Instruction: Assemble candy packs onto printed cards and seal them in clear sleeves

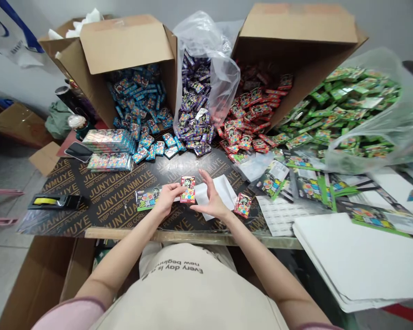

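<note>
- Red packet is in the left hand, held over the near part of the dark printed table.
- Left carton gapes towards the person, with many blue packets inside and some spilling out at its mouth.
- Next to it, a clear bag contains a heap of purple packets.
- Right carton bears loose red packets, which also spread onto the table.
- At the far right, a large clear bag bulges with green packets.
- Left thumb and fingers pinch the red packet by its left edge; most of it sticks out to the right of the fingertips.
- Right hand is spread wide, thumb well apart from the fingers, holding nothing; it faces the red packet across a gap, above white paper.
- Near the right wrist lies a second red packet.
- Red packet looks small and rectangular, its red face covered by a multicoloured cartoon print; the lettering is too small to read.
</note>
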Tool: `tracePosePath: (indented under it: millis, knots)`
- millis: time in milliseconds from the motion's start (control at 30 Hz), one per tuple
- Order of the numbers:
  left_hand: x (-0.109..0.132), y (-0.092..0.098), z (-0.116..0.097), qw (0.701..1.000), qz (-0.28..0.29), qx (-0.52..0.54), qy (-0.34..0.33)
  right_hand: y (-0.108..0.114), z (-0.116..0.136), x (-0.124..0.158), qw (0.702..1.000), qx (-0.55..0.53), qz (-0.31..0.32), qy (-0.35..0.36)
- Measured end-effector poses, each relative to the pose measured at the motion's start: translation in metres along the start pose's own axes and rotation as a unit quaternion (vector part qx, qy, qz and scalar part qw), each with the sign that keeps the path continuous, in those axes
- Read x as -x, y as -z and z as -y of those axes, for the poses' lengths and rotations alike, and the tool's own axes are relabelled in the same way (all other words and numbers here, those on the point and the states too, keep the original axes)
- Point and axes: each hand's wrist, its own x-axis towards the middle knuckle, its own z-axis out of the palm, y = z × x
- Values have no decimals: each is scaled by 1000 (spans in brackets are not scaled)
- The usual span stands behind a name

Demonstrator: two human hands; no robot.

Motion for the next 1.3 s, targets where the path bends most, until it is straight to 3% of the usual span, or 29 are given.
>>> tracePosePath:
  millis: [133, 200, 300, 367, 433, 533, 667, 767, 933, 1033, 1100, 1200, 1300]
  knots:
    - [0, 17, 4, 988, 53, -134, -45, 7, 7, 1, 990, 123, -25, 58]
    - [-3, 33, 4, 955, 36, -272, -116, 9, 5, 1, 982, 167, -56, 60]
    - [-6, 60, 6, 833, -4, -513, -207, 12, -7, 3, 973, 207, -92, 38]
    - [-6, 73, 10, 756, 19, -618, -215, 12, -15, 7, 969, 231, -89, 26]
    - [-5, 79, 14, 720, 44, -657, -216, 10, -20, 11, 965, 254, -69, 23]
    - [-1, 78, 16, 728, 50, -641, -240, 4, -21, 15, 968, 246, -33, 20]
    - [3, 74, 13, 758, 77, -595, -256, 3, -18, 14, 990, 143, 18, -5]
    - [4, 73, 9, 764, 98, -583, -258, 7, -19, 10, 993, 102, 59, -11]
    - [3, 72, 6, 763, 54, -583, -275, -6, -11, 17, 984, 164, -66, -16]
    - [1, 69, 6, 752, 55, -592, -283, -19, -4, 24, 985, 169, -6, 9]
    - [-1, 67, 7, 746, 52, -601, -282, -15, -4, 24, 985, 169, 18, 3]
    - [-3, 72, 10, 725, 45, -633, -270, 24, -19, 22, 965, 229, -118, -48]
    - [-6, 85, 16, 675, 59, -689, -257, 87, -47, 28, 896, 324, -276, -129]
